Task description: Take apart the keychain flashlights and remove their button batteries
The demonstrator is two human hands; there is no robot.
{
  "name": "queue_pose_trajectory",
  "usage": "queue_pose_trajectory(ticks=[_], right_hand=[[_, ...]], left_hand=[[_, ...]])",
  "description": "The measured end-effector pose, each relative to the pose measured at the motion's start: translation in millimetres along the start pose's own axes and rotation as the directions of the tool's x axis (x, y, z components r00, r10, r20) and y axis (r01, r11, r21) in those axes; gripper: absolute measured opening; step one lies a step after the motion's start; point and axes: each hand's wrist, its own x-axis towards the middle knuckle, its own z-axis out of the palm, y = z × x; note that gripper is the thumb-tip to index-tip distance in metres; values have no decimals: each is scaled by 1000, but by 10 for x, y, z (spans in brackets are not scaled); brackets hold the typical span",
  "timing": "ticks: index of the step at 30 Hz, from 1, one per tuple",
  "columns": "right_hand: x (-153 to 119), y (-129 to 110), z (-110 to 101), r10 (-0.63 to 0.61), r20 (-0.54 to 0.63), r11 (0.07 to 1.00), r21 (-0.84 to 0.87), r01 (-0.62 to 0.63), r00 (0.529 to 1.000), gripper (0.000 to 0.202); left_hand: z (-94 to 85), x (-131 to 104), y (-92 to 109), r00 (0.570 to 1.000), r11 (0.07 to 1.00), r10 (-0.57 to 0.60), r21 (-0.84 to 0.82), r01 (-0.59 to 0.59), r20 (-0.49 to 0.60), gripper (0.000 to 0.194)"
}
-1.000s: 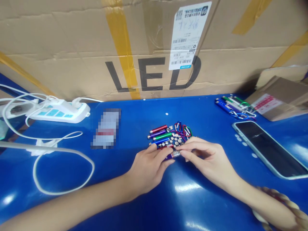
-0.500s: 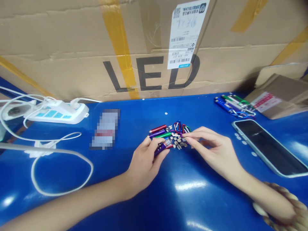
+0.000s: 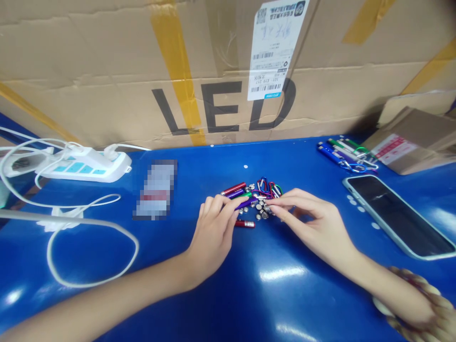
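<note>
While a beaded band (image 3: 444, 306) sits at the right forearm, nearest, a lone red tube (image 3: 245, 223) lies on the blue table (image 3: 221, 308) beside the left hand (image 3: 215, 228), whose thumb and forefinger pinch a purple tube (image 3: 245, 203). Loose button cells (image 3: 259, 207) crowd between the hands; the right hand's (image 3: 315, 218) fingertips nearly meet there, though whether they grip anything I cannot tell. Beyond lie more tubes (image 3: 235, 188), looped clips (image 3: 274, 191), then a big cardboard box (image 3: 221, 42)

Purple tube (image 3: 246, 203) shifted far by left hand (image 3: 213, 232), now held beside green tube (image 3: 245, 195). Red tube (image 3: 244, 223) uncovered on near side. Right hand (image 3: 315, 219) drawn off purple tube's end since first picture.
</note>
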Motion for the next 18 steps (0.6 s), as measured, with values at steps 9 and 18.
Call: queue_pose_trajectory(ticks=[9,18], right_hand=[[-15,122,28,110,63,992,52,-113,992,13],[-17,145,8,85,73,996,19,-87,994,13]], left_hand=[[20,-38,7,977,977,212,-22,-212,-4,23],[42,-48,31,980,980,197,37,-197,4,20]])
